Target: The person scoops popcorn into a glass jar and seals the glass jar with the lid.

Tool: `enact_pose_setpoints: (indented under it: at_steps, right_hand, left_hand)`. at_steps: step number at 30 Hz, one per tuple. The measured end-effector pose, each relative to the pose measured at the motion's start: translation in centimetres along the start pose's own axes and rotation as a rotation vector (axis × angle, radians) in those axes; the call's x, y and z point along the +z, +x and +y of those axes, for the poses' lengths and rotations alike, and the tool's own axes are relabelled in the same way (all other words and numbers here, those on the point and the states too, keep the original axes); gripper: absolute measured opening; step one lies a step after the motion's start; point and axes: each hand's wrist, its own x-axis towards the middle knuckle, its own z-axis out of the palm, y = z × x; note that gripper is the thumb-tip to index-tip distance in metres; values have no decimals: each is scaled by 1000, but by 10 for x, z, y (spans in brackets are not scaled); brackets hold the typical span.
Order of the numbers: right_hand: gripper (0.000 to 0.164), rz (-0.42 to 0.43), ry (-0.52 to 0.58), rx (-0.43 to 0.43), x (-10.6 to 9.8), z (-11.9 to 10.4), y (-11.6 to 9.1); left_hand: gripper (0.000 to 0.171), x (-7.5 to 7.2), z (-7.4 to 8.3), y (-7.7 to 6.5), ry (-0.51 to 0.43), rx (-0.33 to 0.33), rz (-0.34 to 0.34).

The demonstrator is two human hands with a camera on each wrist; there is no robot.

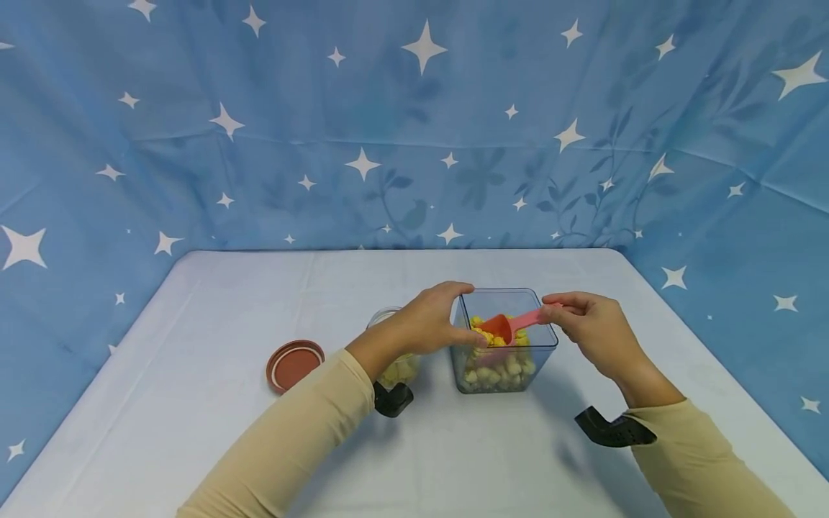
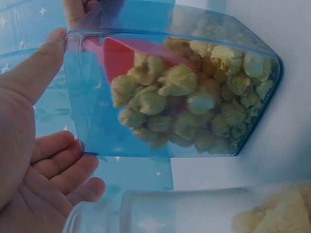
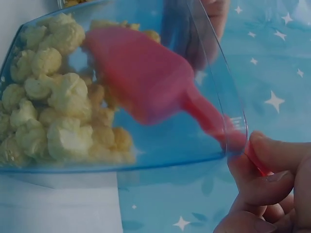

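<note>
A clear square plastic container [image 1: 501,298], partly filled with yellowish popcorn [image 2: 170,97], stands right of the table's middle. My left hand [image 1: 430,316] spans its left side, thumb on the near rim and fingers at the far left corner, gripping the top edge. In my right hand [image 1: 599,331] the handle of a pink scoop [image 3: 141,73] is pinched between thumb and fingers at the right rim. The scoop tilts down into the container, its bowl among the popcorn. How much popcorn lies in the bowl is hard to tell.
Partly hidden behind my left forearm is a clear jar [image 2: 184,208] with pale pieces inside, close to the container's left side. A round reddish-brown lid [image 1: 294,365] lies farther left on the white tabletop [image 1: 220,316]. A blue star-patterned curtain [image 1: 363,93] hangs behind the table.
</note>
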Motion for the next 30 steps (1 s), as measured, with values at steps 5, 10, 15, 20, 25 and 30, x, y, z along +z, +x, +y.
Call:
enact_pose_setpoints:
  at_steps: [5, 10, 15, 20, 25, 30]
  right_hand:
    - [51, 31, 121, 24, -4, 7, 3]
    - [49, 65, 295, 24, -4, 14, 6]
    - [43, 103, 380, 59, -1, 20, 8]
    - [31, 127, 438, 93, 0, 24, 8]
    - [20, 137, 480, 102, 1, 23, 7]
    - [45, 121, 351, 62, 4, 19, 7]
  left_hand:
    - [90, 2, 0, 0, -7, -6, 3]
    - [89, 1, 0, 1, -4, -9, 9]
    - [91, 1, 0, 1, -4, -6, 2]
    - [90, 1, 0, 1, -10, -8, 4]
    - [91, 2, -1, 1, -12, -9, 5]
    - [91, 1, 0, 2, -13, -14, 5]
